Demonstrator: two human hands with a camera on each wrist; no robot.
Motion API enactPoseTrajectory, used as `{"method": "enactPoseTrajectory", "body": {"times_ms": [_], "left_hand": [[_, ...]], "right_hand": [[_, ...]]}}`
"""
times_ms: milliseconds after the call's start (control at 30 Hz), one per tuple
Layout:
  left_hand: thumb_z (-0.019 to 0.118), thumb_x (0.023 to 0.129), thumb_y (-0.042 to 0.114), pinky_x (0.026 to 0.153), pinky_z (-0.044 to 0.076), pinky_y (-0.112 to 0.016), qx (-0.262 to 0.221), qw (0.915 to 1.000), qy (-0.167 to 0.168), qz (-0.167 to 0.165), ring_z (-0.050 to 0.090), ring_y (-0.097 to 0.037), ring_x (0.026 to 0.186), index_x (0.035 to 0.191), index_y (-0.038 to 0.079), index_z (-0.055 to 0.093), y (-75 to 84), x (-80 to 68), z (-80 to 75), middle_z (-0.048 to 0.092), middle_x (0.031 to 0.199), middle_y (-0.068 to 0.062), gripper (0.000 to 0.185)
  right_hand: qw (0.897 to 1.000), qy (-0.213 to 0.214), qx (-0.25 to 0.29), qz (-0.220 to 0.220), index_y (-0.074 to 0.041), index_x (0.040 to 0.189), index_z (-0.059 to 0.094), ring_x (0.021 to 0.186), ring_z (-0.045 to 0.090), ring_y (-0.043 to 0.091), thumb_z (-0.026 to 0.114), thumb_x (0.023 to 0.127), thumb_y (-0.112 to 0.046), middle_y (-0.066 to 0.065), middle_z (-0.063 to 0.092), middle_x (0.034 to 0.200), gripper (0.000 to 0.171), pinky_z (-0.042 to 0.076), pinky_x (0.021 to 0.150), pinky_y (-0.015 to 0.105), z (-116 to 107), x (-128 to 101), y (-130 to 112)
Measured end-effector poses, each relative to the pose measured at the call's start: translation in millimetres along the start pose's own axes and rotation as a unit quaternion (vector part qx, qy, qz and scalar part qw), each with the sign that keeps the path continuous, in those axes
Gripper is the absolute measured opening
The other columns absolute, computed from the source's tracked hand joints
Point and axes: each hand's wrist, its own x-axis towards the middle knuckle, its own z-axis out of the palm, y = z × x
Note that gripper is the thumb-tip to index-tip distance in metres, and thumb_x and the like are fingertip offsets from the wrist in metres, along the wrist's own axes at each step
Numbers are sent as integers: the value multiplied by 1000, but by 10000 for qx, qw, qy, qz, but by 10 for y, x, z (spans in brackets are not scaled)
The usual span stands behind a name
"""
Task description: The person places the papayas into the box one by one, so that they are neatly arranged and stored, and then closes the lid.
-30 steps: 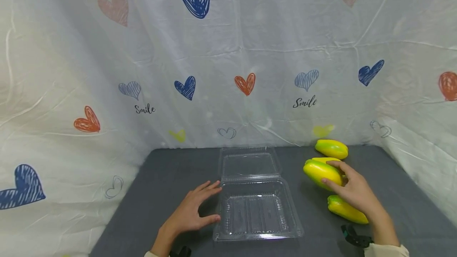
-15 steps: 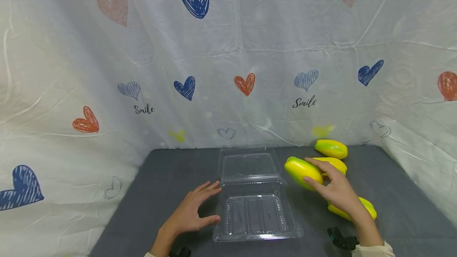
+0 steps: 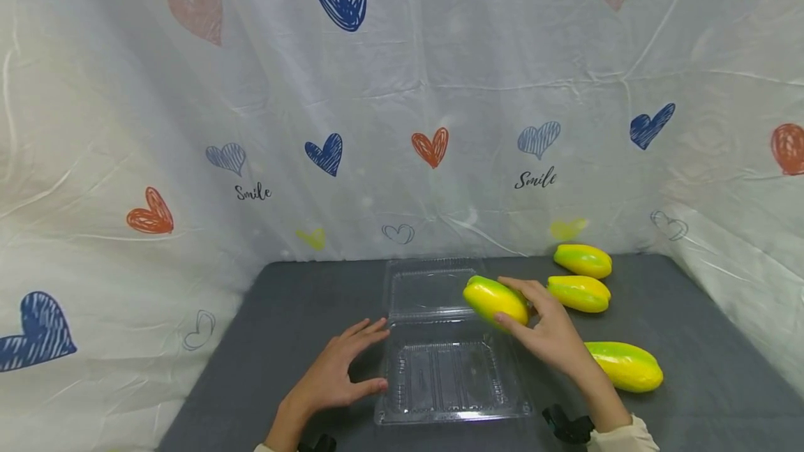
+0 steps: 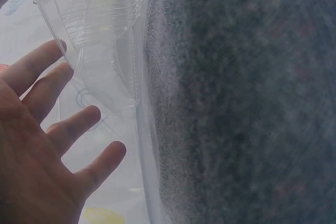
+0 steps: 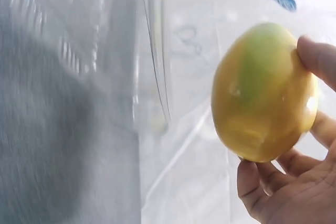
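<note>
Right hand (image 3: pixel 553 337), fingers curled round a yellow-green mango (image 3: pixel 496 300), holds it over the open clear clamshell box's (image 3: pixel 449 375) far edge; left hand (image 3: pixel 336 372), fingers spread, rests against its left rim on grey worktop (image 3: pixel 301 312); backdrop (image 3: pixel 188 89) reads "Smile"

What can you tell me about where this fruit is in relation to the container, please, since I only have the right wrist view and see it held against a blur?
Observer: In the head view the right hand holds the yellow-green fruit in the air over the back right of the clear container, near the hinge of its open lid.
Operator: Thank you. Is the container's tray free?
Observer: Yes, nothing lies in it yet.
Operator: And what is the other hand doing?
Observer: The left hand lies flat on the grey table, its fingertips at the container's left edge.
Operator: Are more fruits left?
Observer: Three more fruits lie on the table to the right.
</note>
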Motion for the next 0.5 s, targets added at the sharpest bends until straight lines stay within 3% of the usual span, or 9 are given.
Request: {"method": "enactPoseTrajectory", "body": {"times_ms": [200,500], "left_hand": [[76,88,51,99,26,-88,-47,10000,-1,12,31,-36,154,152,25,50,8,-2,10,37,164,13,73],[75,87,53,100,26,-87,21,10000,38,-8,31,-35,154,152,26,50,17,7,4,37,164,12,74]], "right_hand": [[9995,-4,326,10,-16,142,58,92,54,8,81,89,-24,3,62,124,58,50,75,24,221,-30,-143],[9973,-332,650,-25,-18,141,58,95,56,9,83,87,-27,2,62,126,61,51,77,24,509,-56,-301]]}}
